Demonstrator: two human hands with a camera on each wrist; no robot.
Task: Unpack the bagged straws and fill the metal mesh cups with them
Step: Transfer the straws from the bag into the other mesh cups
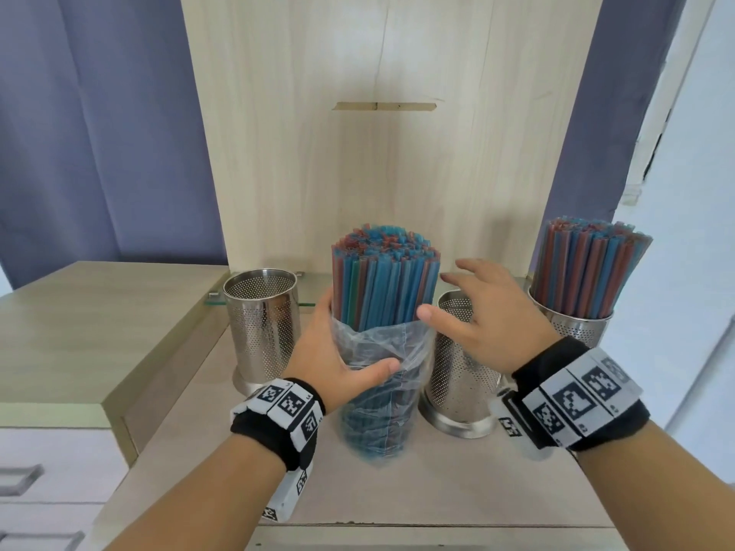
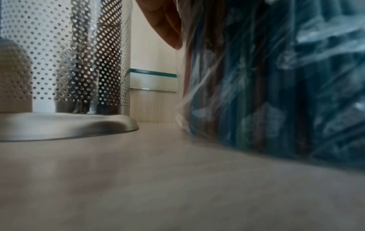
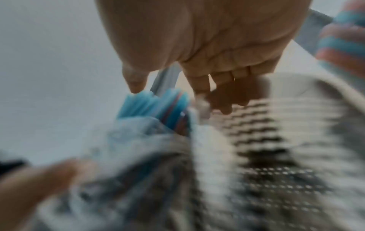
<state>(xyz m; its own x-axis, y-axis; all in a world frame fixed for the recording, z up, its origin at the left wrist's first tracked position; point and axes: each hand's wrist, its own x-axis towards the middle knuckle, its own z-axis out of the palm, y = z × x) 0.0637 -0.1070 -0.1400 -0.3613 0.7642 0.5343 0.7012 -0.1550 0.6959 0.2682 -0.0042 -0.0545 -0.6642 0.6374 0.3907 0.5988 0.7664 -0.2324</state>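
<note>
A bundle of blue and red straws (image 1: 382, 276) stands upright on the counter, its lower half in a clear plastic bag (image 1: 382, 371) pushed down around it. My left hand (image 1: 338, 351) grips the bag and bundle from the left, thumb across the front. My right hand (image 1: 477, 312) hovers open just right of the straws, fingers spread, thumb near the bag's rim. An empty mesh cup (image 1: 262, 324) stands to the left, another empty mesh cup (image 1: 461, 375) under my right hand. The far-right cup (image 1: 576, 324) holds straws (image 1: 584, 264). The left wrist view shows the bagged straws (image 2: 276, 93) beside the left cup (image 2: 65, 62).
A wooden back panel (image 1: 389, 133) rises behind the cups. A raised wooden step (image 1: 79, 332) borders the counter on the left, with drawers (image 1: 39, 471) below it. A glass shelf edge (image 1: 302, 304) sits low at the back. The right wrist view is blurred.
</note>
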